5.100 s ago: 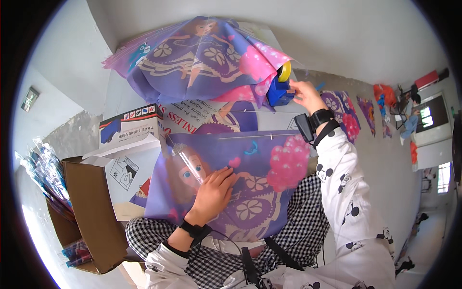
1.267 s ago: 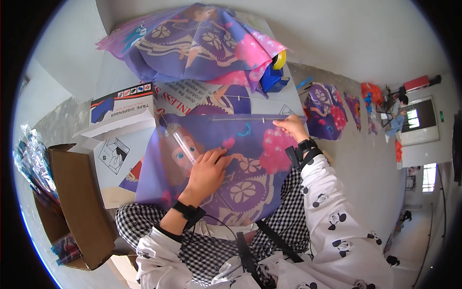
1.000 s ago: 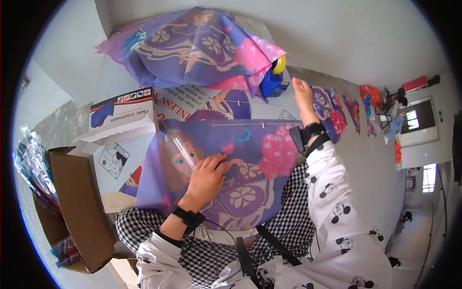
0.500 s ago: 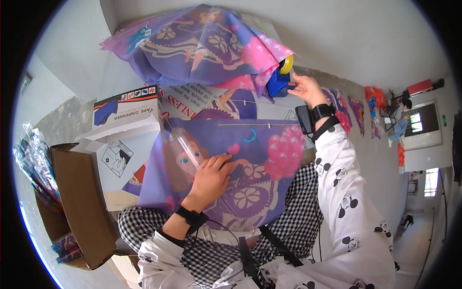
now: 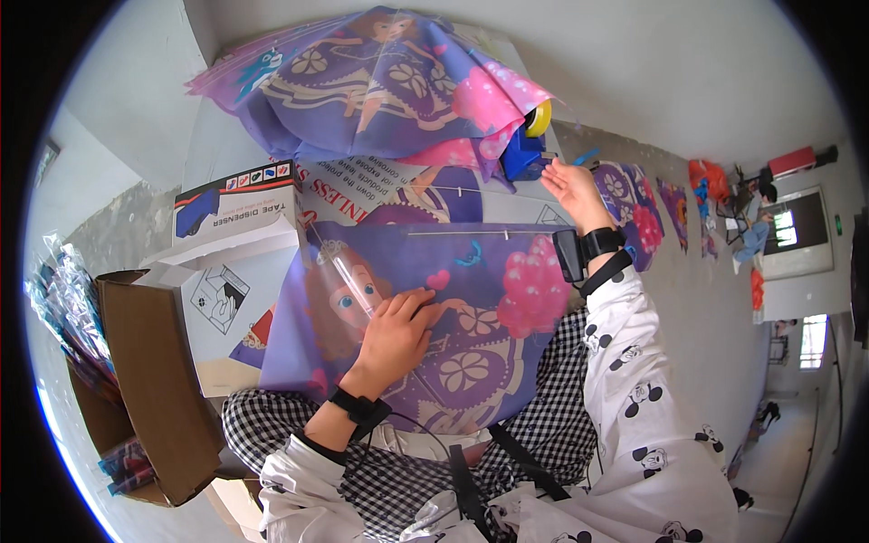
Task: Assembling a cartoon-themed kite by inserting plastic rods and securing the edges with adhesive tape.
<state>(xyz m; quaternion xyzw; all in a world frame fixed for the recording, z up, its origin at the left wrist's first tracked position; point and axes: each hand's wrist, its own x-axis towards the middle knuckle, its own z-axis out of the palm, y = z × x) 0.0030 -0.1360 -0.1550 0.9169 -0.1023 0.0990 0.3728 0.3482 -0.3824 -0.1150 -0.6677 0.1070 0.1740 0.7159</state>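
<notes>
Over my lap is a purple printed sheet, kite-like, with a cartoon figure and pink balloons. My left hand lies on it, fingers lightly bent and a little apart, over the lower end of a clear tube. My right hand is palm up beside the cutter end of a blue tape dispenser, which carries a yellow-cored roll. Its fingertips come together close to the cutter. What they pinch, clear tape perhaps, is too fine to make out.
Several similar printed sheets are heaped behind the dispenser. At left are an open dispenser box and a brown carton with plastic-wrapped packs. More printed sheets lie on the floor at right. A person sits far off.
My right hand has drawn slightly down and turned palm up, its fingertips still near the dispenser's cutter. A small blue strip shows behind it. My left hand has stayed in place.
</notes>
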